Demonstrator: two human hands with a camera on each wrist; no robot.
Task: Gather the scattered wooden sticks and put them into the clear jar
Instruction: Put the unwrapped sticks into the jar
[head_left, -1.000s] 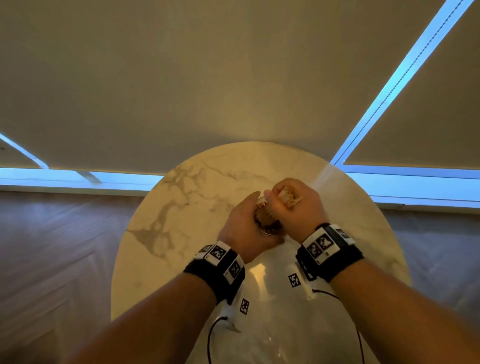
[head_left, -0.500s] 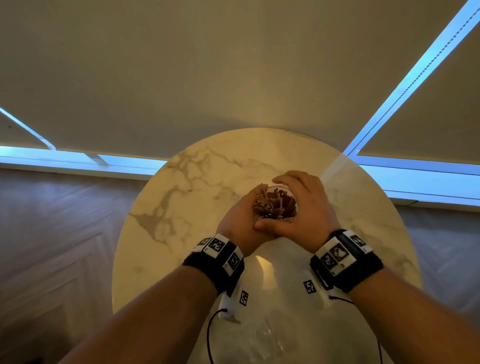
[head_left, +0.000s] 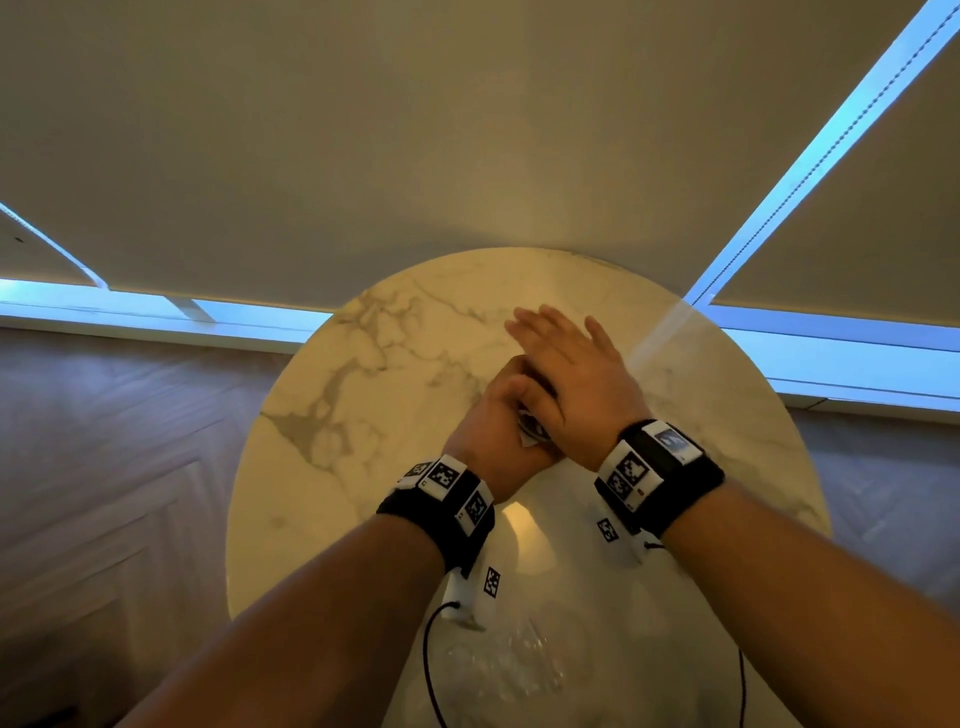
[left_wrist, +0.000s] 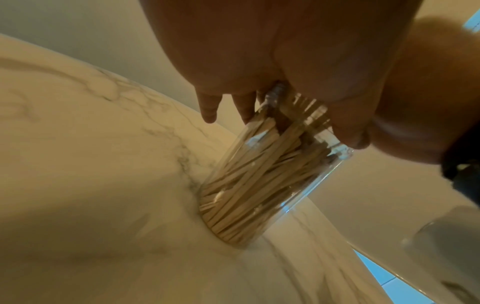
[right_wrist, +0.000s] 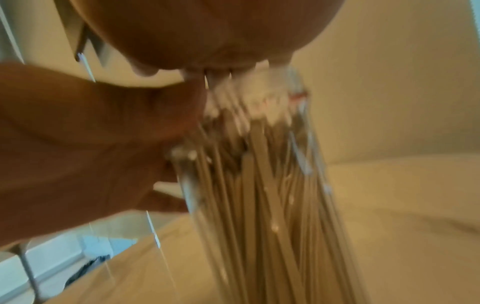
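The clear jar (left_wrist: 262, 176) stands upright on the marble table (head_left: 363, 415), packed with wooden sticks (left_wrist: 249, 185) on end. My left hand (head_left: 493, 421) grips the jar from the left side, its fingers curled round the glass. Over the jar's mouth lies my right hand (head_left: 566, 358), flat with straight fingers, the palm on the stick tops. In the head view only a sliver of the jar (head_left: 532, 432) shows between the hands. The right wrist view is blurred; it shows the sticks (right_wrist: 259, 185) under the palm and my left hand (right_wrist: 103, 144) beside them.
The round table stands against pale roller blinds (head_left: 467, 156) with a window strip below. Wooden floor (head_left: 104, 467) surrounds it. A clear glassy object (head_left: 514, 670), blurred, lies near the table's front edge. I see no loose sticks on the marble.
A second ago my right hand held a bundle of sticks over the jar. Then the sticks stood inside it, and now that hand has opened and lies flat over the top.
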